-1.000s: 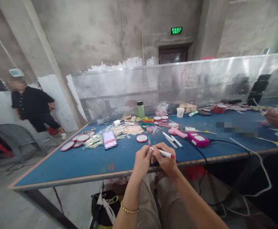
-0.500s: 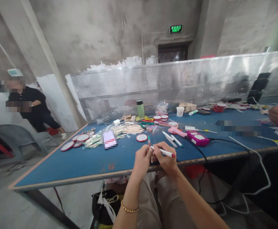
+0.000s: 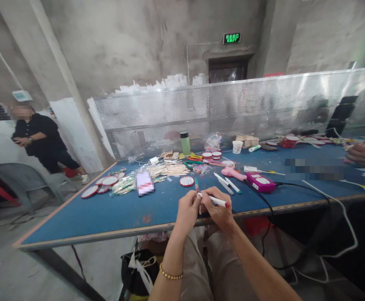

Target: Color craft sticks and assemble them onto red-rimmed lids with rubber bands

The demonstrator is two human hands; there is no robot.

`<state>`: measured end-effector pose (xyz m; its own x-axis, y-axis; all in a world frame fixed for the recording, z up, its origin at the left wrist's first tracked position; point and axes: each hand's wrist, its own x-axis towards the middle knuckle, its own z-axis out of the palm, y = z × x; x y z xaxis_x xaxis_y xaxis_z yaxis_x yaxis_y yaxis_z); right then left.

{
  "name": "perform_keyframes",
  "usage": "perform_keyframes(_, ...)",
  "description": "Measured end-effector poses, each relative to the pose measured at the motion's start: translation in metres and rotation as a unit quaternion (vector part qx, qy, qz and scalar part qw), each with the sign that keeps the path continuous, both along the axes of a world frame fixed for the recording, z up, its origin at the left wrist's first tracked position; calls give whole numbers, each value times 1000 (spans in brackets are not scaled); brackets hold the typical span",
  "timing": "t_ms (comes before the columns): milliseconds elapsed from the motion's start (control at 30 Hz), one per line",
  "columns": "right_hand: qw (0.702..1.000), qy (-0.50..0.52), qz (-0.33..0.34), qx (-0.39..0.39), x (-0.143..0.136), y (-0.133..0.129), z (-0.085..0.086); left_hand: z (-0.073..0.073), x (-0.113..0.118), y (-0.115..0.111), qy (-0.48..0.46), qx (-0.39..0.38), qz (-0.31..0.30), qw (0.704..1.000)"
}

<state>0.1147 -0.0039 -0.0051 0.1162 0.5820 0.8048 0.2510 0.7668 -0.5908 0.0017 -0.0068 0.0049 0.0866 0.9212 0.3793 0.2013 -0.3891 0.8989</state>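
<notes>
**A stick [image 3: 196,184] and a pen [image 3: 218,201], held**

Left of the frame's middle, a phone [image 3: 145,183] lies on the table [image 3: 101,219]. Low in the middle, the left hand's [image 3: 187,208] fingers pinch the stick. Beside it, the right hand's [image 3: 219,212] fingers grip the pen. Farther right sits a box [image 3: 260,182].

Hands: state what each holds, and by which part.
The right hand holds a white marker near its writing tip; the left hand pinches a stick below its green end.
</notes>
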Motion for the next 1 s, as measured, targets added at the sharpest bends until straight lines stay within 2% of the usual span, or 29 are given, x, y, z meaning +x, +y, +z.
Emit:
perform_keyframes(200, 999, -2, -38, 22, 1, -1, 2, -1, -1, 1, 7, 3, -1, 1000)
perform_keyframes(633, 1000, -9, -23, 14, 0, 0, 0, -3, -1, 2, 9, 6, 2, 1000)
perform_keyframes(833, 998, -7, -60, 36, 2, -3, 4, 0, -1, 0, 3, 1, -6, 1000)
perform_keyframes(1000, 999, 11, -29, 22, 0, -3, 4, 2, -1, -1, -2, -3, -10, 1000)
